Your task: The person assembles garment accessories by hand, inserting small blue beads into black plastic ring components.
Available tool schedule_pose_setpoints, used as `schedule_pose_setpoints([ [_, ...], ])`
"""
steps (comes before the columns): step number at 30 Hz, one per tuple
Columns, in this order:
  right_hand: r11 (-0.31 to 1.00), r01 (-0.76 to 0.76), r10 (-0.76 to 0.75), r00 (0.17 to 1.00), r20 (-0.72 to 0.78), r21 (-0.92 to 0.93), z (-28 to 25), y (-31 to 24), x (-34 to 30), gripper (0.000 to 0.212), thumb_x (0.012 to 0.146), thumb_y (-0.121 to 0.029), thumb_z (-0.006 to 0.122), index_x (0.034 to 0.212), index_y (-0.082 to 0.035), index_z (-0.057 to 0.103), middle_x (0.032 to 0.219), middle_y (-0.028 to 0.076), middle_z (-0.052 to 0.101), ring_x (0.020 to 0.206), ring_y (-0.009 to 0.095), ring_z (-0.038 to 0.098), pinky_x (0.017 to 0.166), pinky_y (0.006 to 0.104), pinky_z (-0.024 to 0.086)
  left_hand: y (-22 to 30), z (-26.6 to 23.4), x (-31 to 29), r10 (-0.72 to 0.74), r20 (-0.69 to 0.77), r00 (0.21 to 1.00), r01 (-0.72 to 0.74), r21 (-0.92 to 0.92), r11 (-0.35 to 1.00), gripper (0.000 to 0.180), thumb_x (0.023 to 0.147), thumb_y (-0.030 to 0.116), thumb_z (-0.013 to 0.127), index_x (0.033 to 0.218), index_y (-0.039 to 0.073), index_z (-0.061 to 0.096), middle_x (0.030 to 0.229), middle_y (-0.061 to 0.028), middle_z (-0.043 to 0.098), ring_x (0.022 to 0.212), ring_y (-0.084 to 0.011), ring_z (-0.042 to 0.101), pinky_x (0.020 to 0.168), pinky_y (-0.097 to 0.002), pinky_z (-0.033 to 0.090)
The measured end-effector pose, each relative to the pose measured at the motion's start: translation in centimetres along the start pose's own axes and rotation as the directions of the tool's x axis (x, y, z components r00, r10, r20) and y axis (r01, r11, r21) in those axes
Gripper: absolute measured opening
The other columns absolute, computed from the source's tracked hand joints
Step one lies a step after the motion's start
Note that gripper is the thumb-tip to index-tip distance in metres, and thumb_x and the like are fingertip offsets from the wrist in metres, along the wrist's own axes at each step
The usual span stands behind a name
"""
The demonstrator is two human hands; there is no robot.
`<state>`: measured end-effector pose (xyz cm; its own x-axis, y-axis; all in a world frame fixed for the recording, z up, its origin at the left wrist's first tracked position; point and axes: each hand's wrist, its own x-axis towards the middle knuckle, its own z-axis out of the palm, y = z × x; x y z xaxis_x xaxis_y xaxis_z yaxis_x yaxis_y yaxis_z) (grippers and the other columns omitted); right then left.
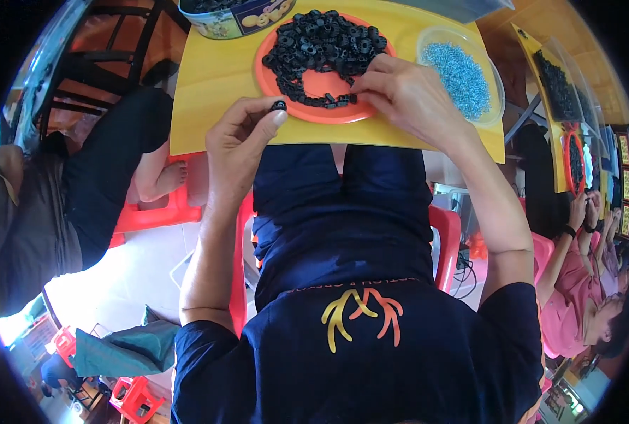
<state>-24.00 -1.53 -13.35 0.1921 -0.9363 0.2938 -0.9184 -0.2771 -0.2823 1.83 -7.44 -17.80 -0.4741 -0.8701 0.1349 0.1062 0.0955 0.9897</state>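
My left hand pinches a small round black part between thumb and forefinger, just off the near left rim of an orange-red plate. On that plate lies a heap of small black plastic parts, with a curved row of them along its near side. My right hand comes in over the plate's right side. Its fingertips are pressed together at the right end of the row, touching the black parts there. Whatever sits between those fingertips is hidden.
A clear round tub of small shiny blue pieces stands right of the plate on the yellow board. At the back left is a printed tin with black parts. Other people sit to the left and right, with red stools around.
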Motion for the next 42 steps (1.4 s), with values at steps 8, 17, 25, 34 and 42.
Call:
schedule_pose_setpoints([
  [8, 0.983, 0.073, -0.041, 0.981, 0.189, -0.168, 1.2, -0.9, 2.3, 0.015, 0.082, -0.017, 0.067, 0.093, -0.007, 0.068, 0.089, 0.010, 0.060, 0.079, 0.031, 0.063, 0.069, 0.0407, 0.051, 0.0, 0.0, 0.0, 0.020, 0.002, 1.000, -0.020, -0.018, 1.000, 0.018, 0.088, 0.004, 0.067, 0.106, 0.000, 0.065, 0.090, 0.0022, 0.063, 0.082, -0.0034, 0.056, 0.073, -0.0174, 0.043],
  [17, 0.990, 0.028, -0.005, 0.986, 0.166, -0.138, 1.2, -1.3, 2.1, 0.015, 0.082, -0.015, 0.062, 0.093, -0.007, 0.068, 0.090, 0.013, 0.062, 0.080, 0.033, 0.065, 0.071, 0.0439, 0.052, -0.1, 0.0, 0.1, 0.020, 0.036, 0.999, -0.020, -0.007, 1.000, 0.017, 0.088, 0.003, 0.067, 0.105, 0.000, 0.065, 0.085, 0.0031, 0.062, 0.079, -0.0021, 0.055, 0.070, -0.0169, 0.042],
  [25, 0.993, 0.066, -0.049, 0.985, 0.168, -0.099, 2.3, -0.9, 2.5, 0.019, 0.079, -0.016, 0.063, 0.095, -0.006, 0.066, 0.092, 0.013, 0.063, 0.081, 0.034, 0.065, 0.071, 0.0441, 0.052, 0.2, 0.9, 0.0, 0.023, 0.047, 0.999, -0.019, -0.068, 0.997, 0.018, 0.088, 0.005, 0.067, 0.105, 0.000, 0.065, 0.087, 0.0011, 0.063, 0.078, -0.0040, 0.057, 0.070, -0.0186, 0.045],
  [34, 0.612, -0.196, 0.237, 0.970, 0.059, 0.766, 0.6, -1.7, 1.2, 0.018, 0.085, -0.008, 0.069, 0.101, -0.001, 0.064, 0.081, 0.002, 0.065, 0.070, 0.007, 0.059, 0.065, 0.0209, 0.047, 1.6, 2.5, 0.7, -0.015, 0.065, 0.998, 0.022, -0.121, 0.992, 0.016, 0.089, 0.003, 0.066, 0.104, -0.001, 0.064, 0.088, -0.0024, 0.065, 0.072, -0.0070, 0.058, 0.066, -0.0209, 0.048],
  [42, 0.306, -0.079, 0.248, 0.969, 0.001, 0.949, -1.4, -3.1, -1.1, 0.020, 0.089, -0.007, 0.066, 0.108, -0.002, 0.064, 0.087, -0.002, 0.064, 0.074, 0.002, 0.056, 0.064, 0.0171, 0.043, 3.7, 5.3, 1.6, 0.051, 0.123, 0.991, -0.034, -0.137, 0.990, 0.015, 0.089, 0.004, 0.066, 0.104, 0.001, 0.064, 0.086, -0.0005, 0.064, 0.073, -0.0045, 0.056, 0.065, -0.0204, 0.047],
])
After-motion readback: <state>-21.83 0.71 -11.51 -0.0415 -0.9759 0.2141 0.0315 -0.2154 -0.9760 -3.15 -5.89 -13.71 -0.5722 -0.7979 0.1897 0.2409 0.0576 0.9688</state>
